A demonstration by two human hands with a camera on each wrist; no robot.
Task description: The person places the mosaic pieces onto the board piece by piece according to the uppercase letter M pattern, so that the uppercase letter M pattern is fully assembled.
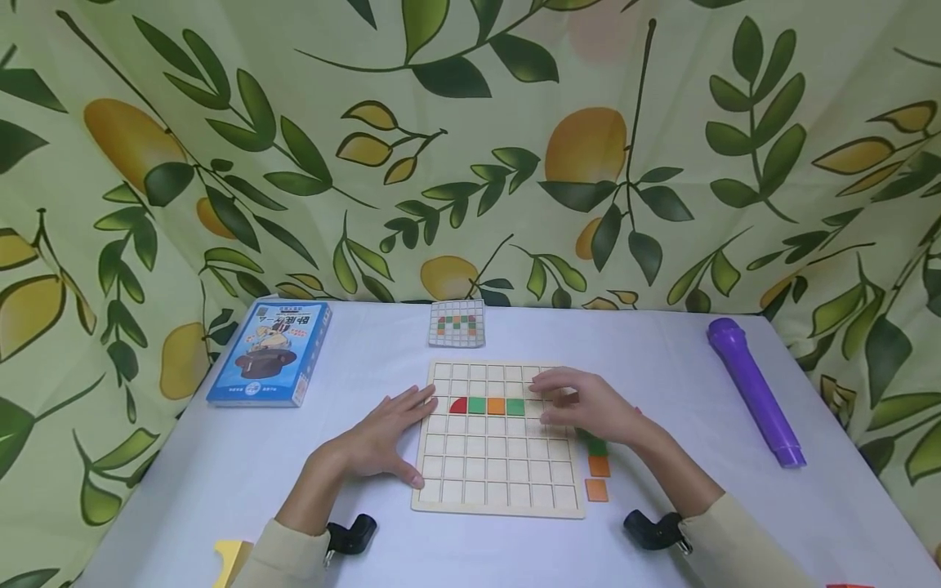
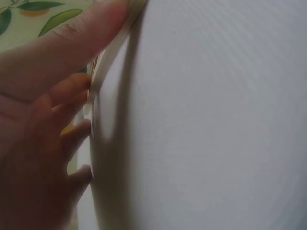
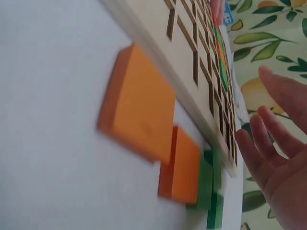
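Observation:
A wooden grid board (image 1: 485,469) lies flat on the white table. Along one of its upper rows sit a red rounded tile (image 1: 459,406), a green tile (image 1: 477,406), an orange tile (image 1: 496,406) and another green tile. My left hand (image 1: 378,437) rests at the board's left edge, thumb and fingers spread and touching it. Over the board's upper right side is my right hand (image 1: 591,404), its fingers loosely bent and apart. Nothing shows between those fingers in the right wrist view. Beside the board's right edge lie orange tiles (image 3: 144,103) and green tiles (image 3: 206,177), partly under the right hand in the head view.
A small pattern card (image 1: 457,323) with a coloured grid lies beyond the board. At the back left is a blue box (image 1: 268,351); a purple tube (image 1: 757,396) lies on the right. Part of a yellow piece (image 1: 233,562) shows by the left sleeve. A leaf-patterned curtain hangs behind the table.

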